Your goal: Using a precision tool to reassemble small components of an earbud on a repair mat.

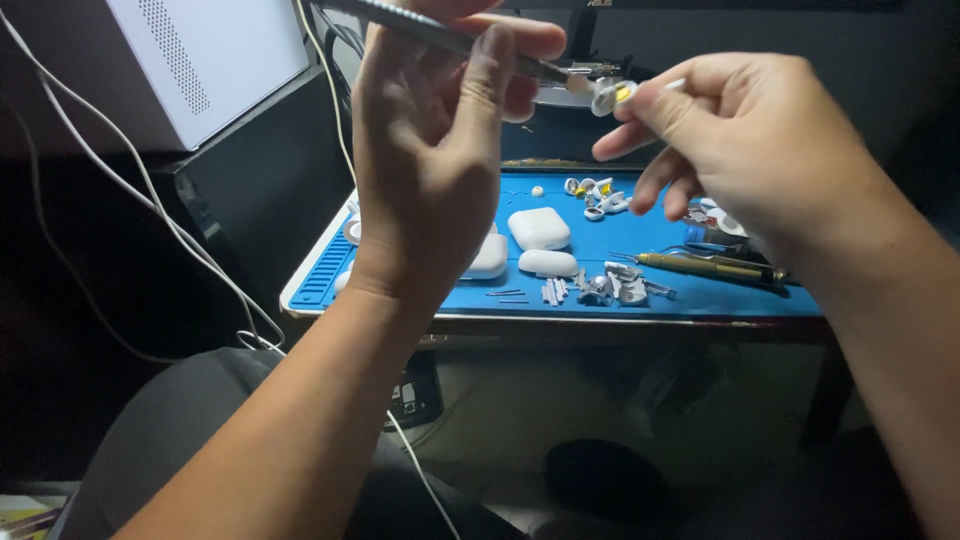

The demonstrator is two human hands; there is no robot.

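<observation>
Pinching a small white earbud part [612,95] above the blue mat [600,245], right hand [745,150] closed on it, left hand [430,150] gripping a metal tool [450,38] against it; a slip could drop or gouge it.

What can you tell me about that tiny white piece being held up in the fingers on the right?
The small white part is a rounded, glossy plastic-looking shell, with a yellow spot showing inside it and a thin white stem jutting to its right. The right hand pinches it between fingertips, raised above the blue mat. The tip of a slim grey metal tool, gripped by the left hand, meets its left side. Finer detail is too small to make out.
</observation>
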